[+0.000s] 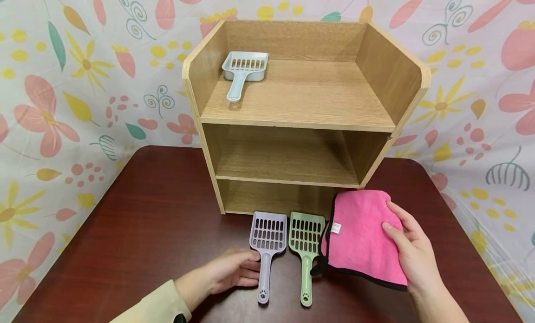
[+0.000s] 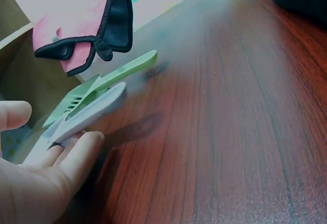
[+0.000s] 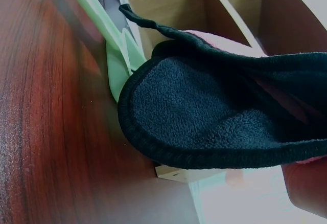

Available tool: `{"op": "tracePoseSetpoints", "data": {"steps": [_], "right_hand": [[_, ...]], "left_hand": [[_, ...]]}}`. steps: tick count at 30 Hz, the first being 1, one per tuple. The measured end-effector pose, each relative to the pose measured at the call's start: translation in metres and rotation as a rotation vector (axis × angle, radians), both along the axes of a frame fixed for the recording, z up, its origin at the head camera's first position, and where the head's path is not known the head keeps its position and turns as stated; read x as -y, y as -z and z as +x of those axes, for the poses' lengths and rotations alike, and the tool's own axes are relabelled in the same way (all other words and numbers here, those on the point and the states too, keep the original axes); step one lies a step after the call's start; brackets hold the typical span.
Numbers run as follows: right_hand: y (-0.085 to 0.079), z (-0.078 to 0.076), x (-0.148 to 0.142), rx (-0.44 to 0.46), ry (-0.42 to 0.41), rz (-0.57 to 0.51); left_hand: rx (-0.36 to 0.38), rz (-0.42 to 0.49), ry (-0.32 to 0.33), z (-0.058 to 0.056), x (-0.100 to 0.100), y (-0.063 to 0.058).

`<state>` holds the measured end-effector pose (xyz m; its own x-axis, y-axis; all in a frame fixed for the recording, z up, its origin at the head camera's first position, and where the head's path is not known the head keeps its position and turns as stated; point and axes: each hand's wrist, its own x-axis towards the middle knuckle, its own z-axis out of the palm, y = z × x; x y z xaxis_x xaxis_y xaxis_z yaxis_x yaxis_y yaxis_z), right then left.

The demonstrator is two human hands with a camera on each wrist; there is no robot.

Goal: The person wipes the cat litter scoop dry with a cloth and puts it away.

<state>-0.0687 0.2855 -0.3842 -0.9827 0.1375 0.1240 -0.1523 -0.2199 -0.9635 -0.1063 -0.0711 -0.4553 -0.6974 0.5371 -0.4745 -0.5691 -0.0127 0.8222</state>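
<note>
My right hand (image 1: pixel 418 253) holds a folded cloth (image 1: pixel 363 234), pink outside with black edging and a white tag, thumb over its near face. The right wrist view looks onto its dark plush inner side (image 3: pixel 179 106). A purple litter scoop (image 1: pixel 265 258) lies at my left hand (image 1: pixel 236 272); the fingers reach to its handle from the left. In the left wrist view the fingertips (image 2: pixel 84 144) sit under that handle while the thumb (image 2: pixel 15 115) stands apart above. Beside it, a green litter scoop (image 1: pixel 306 267) lies partly behind the cloth's corner.
A wooden shelf unit (image 1: pixel 298 123) stands at the back of the dark red-brown table (image 1: pixel 167 211). On its top level, at the left, lies a pale blue litter scoop (image 1: pixel 246 71). A floral-patterned sheet (image 1: pixel 83 104) hangs behind and at both sides.
</note>
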Motion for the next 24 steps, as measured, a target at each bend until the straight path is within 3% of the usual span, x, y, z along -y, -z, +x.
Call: {"op": "tracePoseSetpoints", "data": {"steps": [6, 14, 24], "right_hand": [[-0.001, 0.0, 0.001, -0.003, 0.001, 0.0], [-0.002, -0.002, 0.003, 0.001, -0.001, 0.031], [-0.006, -0.003, 0.008, 0.015, 0.016, 0.094]], "left_hand": [[-0.06, -0.039, -0.015, -0.003, 0.004, -0.002], [-0.367, -0.212, -0.005, -0.011, 0.01, -0.011], [-0.526, -0.284, 0.055, -0.023, 0.013, -0.037]]}}
